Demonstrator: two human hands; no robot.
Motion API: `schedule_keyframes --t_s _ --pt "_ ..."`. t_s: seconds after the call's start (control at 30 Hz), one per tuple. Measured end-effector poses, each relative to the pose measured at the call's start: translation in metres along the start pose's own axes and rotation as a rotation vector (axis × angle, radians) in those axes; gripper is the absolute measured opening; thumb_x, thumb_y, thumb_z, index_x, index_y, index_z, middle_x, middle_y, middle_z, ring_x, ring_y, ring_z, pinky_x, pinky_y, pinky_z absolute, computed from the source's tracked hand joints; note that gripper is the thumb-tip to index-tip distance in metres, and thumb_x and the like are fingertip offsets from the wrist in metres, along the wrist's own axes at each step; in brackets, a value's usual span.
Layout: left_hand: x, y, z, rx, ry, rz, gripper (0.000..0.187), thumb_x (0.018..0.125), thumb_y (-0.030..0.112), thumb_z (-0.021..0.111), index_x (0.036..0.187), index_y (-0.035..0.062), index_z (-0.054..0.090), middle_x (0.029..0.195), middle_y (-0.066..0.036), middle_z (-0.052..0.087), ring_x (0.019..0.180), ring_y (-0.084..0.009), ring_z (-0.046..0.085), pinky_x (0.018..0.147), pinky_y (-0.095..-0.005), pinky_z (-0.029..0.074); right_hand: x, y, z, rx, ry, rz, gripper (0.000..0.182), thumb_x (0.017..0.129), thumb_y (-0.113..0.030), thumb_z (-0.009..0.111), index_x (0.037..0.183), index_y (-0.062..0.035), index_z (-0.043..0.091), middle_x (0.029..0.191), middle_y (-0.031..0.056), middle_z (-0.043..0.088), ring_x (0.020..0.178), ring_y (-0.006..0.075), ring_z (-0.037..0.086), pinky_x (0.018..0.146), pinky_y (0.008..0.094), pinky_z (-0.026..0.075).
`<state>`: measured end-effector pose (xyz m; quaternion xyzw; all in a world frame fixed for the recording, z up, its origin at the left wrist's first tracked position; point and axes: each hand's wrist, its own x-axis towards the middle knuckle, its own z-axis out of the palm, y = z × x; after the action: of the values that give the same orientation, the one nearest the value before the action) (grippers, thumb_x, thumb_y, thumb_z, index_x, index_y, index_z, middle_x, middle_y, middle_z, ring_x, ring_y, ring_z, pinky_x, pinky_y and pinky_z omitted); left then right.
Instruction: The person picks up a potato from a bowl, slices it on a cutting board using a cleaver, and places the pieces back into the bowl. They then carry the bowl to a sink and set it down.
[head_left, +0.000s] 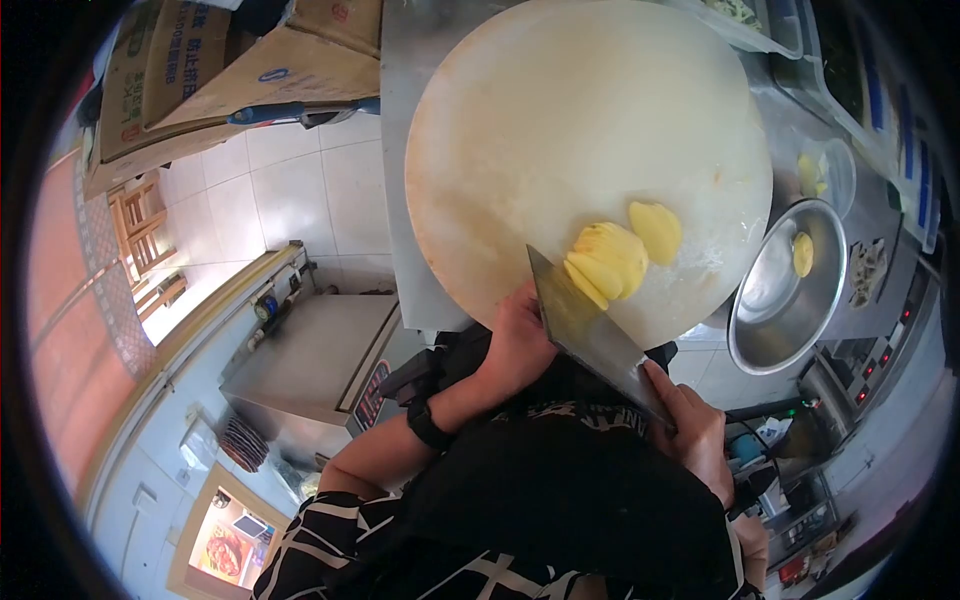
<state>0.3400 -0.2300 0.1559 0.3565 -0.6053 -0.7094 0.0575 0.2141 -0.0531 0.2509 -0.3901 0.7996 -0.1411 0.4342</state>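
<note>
On the round cutting board lies a fanned stack of peeled yellow slices, which look like potato. One wider potato slice rests just right of the stack. My right hand is closed around the handle of a cleaver, at the near edge of the board. Its broad blade slants up and left, its corner beside the stack. My left hand, with a dark watch on the wrist, is closed at the blade's left edge, its curled fingers against the metal. Part of those fingers is hidden.
Right of the board, a steel bowl holds a yellow piece. Behind it stands a clear plastic container with yellow pieces. Plastic tubs line the upper right. Cardboard boxes stand at upper left, a steel appliance below.
</note>
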Motion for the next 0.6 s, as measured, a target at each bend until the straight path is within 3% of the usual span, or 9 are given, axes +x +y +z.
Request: schedule_keyframes --t_s 0.33,0.43,0.53,0.6 --pt "-0.001 0.0 0.001 -0.032 0.008 0.035 0.021 0.075 -0.004 0.064 0.095 -0.0012 0.059 0.089 -0.005 0.066 0.083 -0.0101 0.06 0.073 -0.026 0.049 0.003 0.0 0.006 -0.012 0.032 -0.008 0.085 0.052 0.003 0.071 0.131 -0.0129 0.045 0.071 0.0091 0.053 0.058 0.0239 0.057 0.049 0.0337 0.048" --pt "-0.002 -0.006 0.002 -0.068 0.007 -0.061 0.022 0.074 -0.006 0.064 0.095 -0.0015 0.059 0.089 -0.004 0.065 0.083 -0.0089 0.059 0.073 -0.0246 0.049 0.009 -0.001 0.003 -0.011 0.013 -0.001 0.083 0.054 0.002 0.071 0.131 -0.0129 0.046 0.071 0.0098 0.054 0.059 0.024 0.058 0.049 0.0336 0.048" --pt "0.0 -0.005 0.005 -0.089 0.014 0.038 0.024 0.075 -0.006 0.064 0.098 -0.0024 0.058 0.09 -0.004 0.065 0.084 -0.0085 0.059 0.073 -0.0238 0.05 0.013 -0.005 0.0 0.024 -0.005 0.022 0.074 0.06 0.001 0.069 0.129 -0.0117 0.047 0.073 0.0121 0.056 0.061 0.028 0.059 0.053 0.0365 0.049" --pt "0.0 0.002 0.007 -0.262 0.074 -0.116 0.018 0.079 -0.005 0.062 0.096 -0.003 0.056 0.09 -0.005 0.064 0.085 -0.0095 0.06 0.074 -0.0239 0.05 0.024 -0.009 0.002 0.022 -0.015 0.061 0.069 0.063 0.0 0.067 0.128 -0.0116 0.048 0.075 0.0138 0.057 0.064 0.0306 0.06 0.056 0.0383 0.049"
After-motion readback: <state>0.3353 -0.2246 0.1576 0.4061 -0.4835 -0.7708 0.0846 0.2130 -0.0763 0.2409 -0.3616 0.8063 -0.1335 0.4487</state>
